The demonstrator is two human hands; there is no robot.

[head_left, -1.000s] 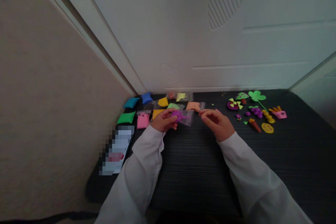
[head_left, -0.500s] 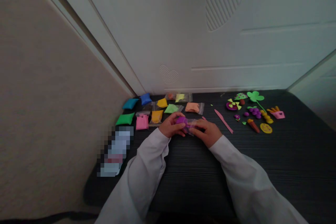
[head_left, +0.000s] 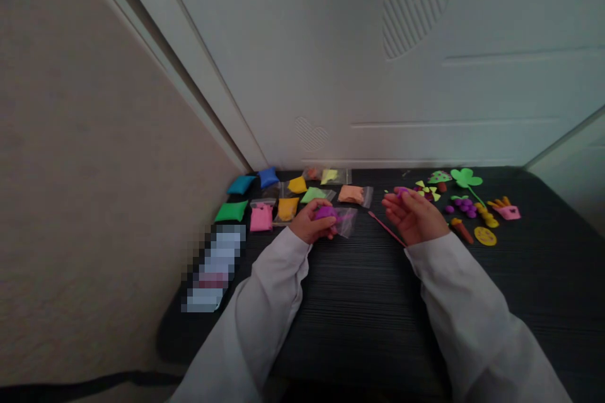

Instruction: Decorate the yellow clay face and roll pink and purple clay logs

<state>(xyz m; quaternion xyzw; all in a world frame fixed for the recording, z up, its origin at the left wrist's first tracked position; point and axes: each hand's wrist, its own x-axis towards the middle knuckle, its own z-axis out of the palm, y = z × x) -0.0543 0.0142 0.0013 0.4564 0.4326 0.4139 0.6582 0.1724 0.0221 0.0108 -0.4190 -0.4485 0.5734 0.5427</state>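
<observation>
My left hand [head_left: 307,223] is closed around a clear plastic bag [head_left: 348,224] of purple modelling clay, its open-looking end pointing right. A strand of purple clay stretches toward that end. Off to the right, my right hand [head_left: 420,219] is raised over the table, pinching a small piece of purple clay [head_left: 402,191] between thumb and fingertips. Beneath it, a slim pink modelling tool [head_left: 384,225] lies on the table, its lower end reaching the sleeve cuff.
Bags of coloured clay, such as the pink bag [head_left: 261,218] and the peach bag [head_left: 351,194], lie at the back left. A blurred phone [head_left: 215,267] rests at left. Finished clay figures stand right: a green flower [head_left: 466,177], grapes [head_left: 467,206], a yellow disc [head_left: 485,237].
My right hand has left the bag and moved right, now with a small piece of purple clay. The left hand still grips the bag. The view has shifted slightly.
</observation>
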